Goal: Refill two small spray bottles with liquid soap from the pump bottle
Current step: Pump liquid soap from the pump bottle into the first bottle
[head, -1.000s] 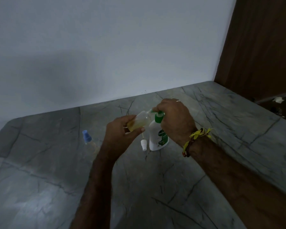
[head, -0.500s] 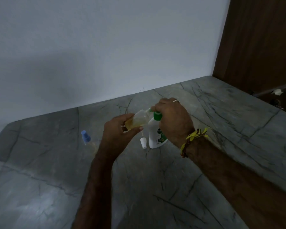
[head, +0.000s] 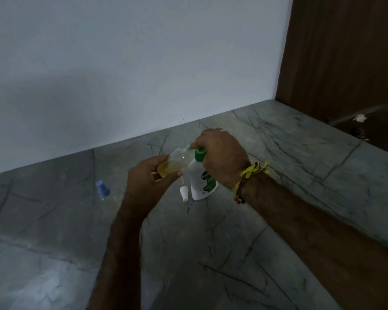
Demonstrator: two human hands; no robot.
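Note:
My left hand holds a small clear spray bottle tilted on its side, its open mouth against the green nozzle of the pump bottle. Yellowish liquid lies in its lower part. My right hand rests on top of the green pump head of the white pump bottle, which stands on the grey marble counter. A white spray cap with its tube lies on the counter just left of the pump bottle. A second clear spray bottle with a blue cap stands further left.
A white wall runs along the back of the counter. A brown wooden panel rises at the right, with a dark recess and a white scrap below it. The counter edge drops off at the right.
Both hands and the bottles keep the same pose. The view has shifted slightly, so everything sits a little higher and to the left in the frame.

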